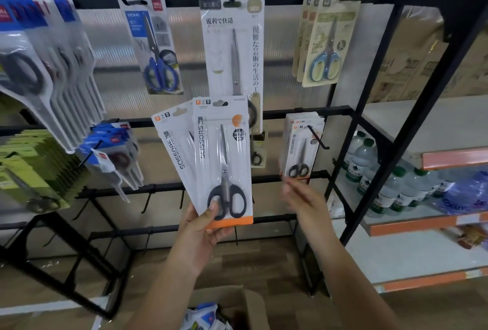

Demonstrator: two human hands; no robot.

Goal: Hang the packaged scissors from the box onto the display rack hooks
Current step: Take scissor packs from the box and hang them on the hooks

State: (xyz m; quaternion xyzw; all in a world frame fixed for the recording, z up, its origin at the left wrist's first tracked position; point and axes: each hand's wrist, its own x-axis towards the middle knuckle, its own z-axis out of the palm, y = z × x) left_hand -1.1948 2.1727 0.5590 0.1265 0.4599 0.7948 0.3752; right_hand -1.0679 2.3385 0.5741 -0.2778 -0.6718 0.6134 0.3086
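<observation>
left hand (pixel 203 226) gripping two flat scissor packs (pixel 223 160) by the bottom edge, thumb pressed on the glossy clear plastic over the black handle loops; white card backing, orange strip at the foot, steel blades pointing up. packs fanned, front one upright, rear one tilted left, held in front of the black metal rack (pixel 298 112). right hand (pixel 301 197) blurred, fingers reaching up just under a smaller hung stack of packs (pixel 301 145) on a thin wire hook (pixel 318 138); cannot tell whether touching or how far spread. brown cardboard box (pixel 245 300) low in view, open, holding crinkly plastic-wrapped packs (pixel 206 316) with blue print. more carded scissors hanging above: a blue-handled pair (pixel 158 47), a long white card (pixel 233 44), a beige card stack (pixel 326 39). clear water bottles (pixel 369 166) on the white shelf (pixel 412 123) at right.
</observation>
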